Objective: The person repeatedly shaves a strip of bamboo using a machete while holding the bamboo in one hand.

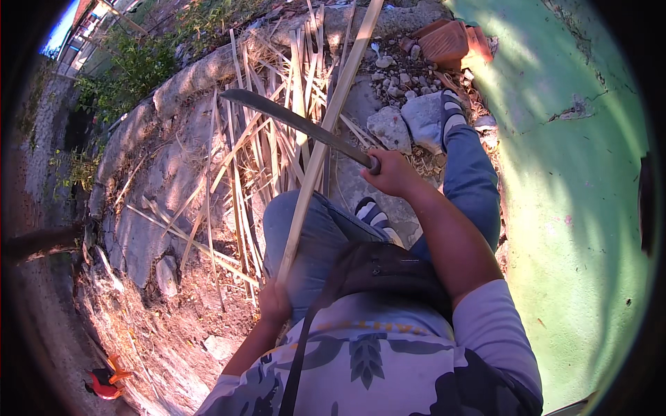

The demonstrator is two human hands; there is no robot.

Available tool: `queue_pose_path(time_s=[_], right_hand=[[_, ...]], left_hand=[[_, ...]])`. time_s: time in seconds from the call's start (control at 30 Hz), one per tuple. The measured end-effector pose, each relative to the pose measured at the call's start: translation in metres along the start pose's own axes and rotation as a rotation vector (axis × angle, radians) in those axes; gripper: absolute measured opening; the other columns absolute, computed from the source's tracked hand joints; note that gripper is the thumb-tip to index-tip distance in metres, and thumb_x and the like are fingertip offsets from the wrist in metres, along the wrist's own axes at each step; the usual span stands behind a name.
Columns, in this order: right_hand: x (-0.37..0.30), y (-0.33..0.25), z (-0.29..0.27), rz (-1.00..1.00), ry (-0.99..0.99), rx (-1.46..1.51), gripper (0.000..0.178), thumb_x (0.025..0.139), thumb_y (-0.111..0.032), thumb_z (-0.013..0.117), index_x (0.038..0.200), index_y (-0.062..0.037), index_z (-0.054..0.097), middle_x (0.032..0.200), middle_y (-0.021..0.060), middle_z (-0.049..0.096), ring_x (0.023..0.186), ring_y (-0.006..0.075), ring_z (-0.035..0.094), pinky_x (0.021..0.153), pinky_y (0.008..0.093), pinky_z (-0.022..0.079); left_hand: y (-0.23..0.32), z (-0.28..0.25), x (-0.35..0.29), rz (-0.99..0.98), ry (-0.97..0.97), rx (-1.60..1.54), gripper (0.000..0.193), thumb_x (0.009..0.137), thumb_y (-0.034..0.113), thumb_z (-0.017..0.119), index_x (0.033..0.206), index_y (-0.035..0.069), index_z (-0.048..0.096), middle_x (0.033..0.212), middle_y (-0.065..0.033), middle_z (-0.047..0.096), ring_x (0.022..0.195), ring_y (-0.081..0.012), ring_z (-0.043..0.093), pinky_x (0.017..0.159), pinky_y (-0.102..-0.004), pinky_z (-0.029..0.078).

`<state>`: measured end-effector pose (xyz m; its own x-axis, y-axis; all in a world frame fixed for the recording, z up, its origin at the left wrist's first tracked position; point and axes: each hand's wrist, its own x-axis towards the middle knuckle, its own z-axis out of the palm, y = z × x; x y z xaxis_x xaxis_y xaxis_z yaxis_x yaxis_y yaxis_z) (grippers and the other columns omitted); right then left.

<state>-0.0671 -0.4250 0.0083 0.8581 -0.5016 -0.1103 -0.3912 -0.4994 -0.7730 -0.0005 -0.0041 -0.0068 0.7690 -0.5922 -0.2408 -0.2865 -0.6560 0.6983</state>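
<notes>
My right hand [395, 173] is closed round the handle of a machete [298, 125]. Its long dark blade points left and away from me, crossing over a long pale bamboo strip [316, 163]. Near my left thigh, my left hand [275, 303] grips the strip's near end. From there the strip slants up along my knee and out past the far edge of the view. Beyond my knee lies a loose heap of thin split strips [277, 139], some crossing each other on the ground. Whether the blade touches the strip, I cannot tell.
A green wall [569, 208] with cracks runs along my right. Pale rocks [423, 121] and broken orange tiles [454, 45] lie ahead near my right foot. A low stone edge [173, 90] curves behind the heap, with green plants [132, 69] beyond it.
</notes>
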Motion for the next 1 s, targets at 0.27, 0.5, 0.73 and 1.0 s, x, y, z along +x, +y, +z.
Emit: queue_pose_path(time_s=[0.27,0.5,0.73,1.0], right_hand=[[0.001,0.007,0.005,-0.041,0.017,0.005,0.025,0.078,-0.024,0.074,0.089,-0.0047,0.064,0.07,0.0144,0.061,0.067,0.0326,0.06,0.065,0.0415,0.048],[0.001,0.007,0.007,-0.02,0.009,-0.004,0.024,0.077,-0.026,0.073,0.089,-0.0068,0.066,0.075,0.0153,0.065,0.076,0.0378,0.064,0.07,0.0451,0.05],[0.001,0.005,0.005,0.012,-0.013,0.044,0.025,0.076,-0.025,0.074,0.09,-0.0065,0.066,0.074,0.0141,0.065,0.073,0.0359,0.065,0.068,0.0431,0.051],[0.002,0.007,0.006,0.019,-0.003,0.039,0.024,0.076,-0.025,0.074,0.09,-0.0073,0.066,0.074,0.0141,0.066,0.074,0.0358,0.065,0.069,0.0433,0.051]], left_hand=[[-0.004,0.002,0.0,0.025,0.017,0.012,0.035,0.099,0.027,0.039,0.096,-0.001,0.059,0.063,-0.0211,0.056,0.057,-0.0398,0.058,0.053,-0.0466,0.043],[-0.006,0.002,0.0,-0.01,-0.004,-0.016,0.032,0.099,0.025,0.039,0.095,-0.001,0.059,0.063,-0.0208,0.056,0.057,-0.0403,0.058,0.053,-0.0467,0.044],[-0.004,0.001,0.001,-0.022,-0.021,-0.023,0.033,0.099,0.025,0.039,0.095,0.0,0.06,0.061,-0.0187,0.055,0.054,-0.0367,0.058,0.051,-0.0447,0.043],[-0.002,0.002,0.001,-0.002,0.012,-0.02,0.035,0.1,0.027,0.038,0.097,0.0,0.06,0.059,-0.0171,0.055,0.051,-0.0341,0.057,0.049,-0.0443,0.042]])
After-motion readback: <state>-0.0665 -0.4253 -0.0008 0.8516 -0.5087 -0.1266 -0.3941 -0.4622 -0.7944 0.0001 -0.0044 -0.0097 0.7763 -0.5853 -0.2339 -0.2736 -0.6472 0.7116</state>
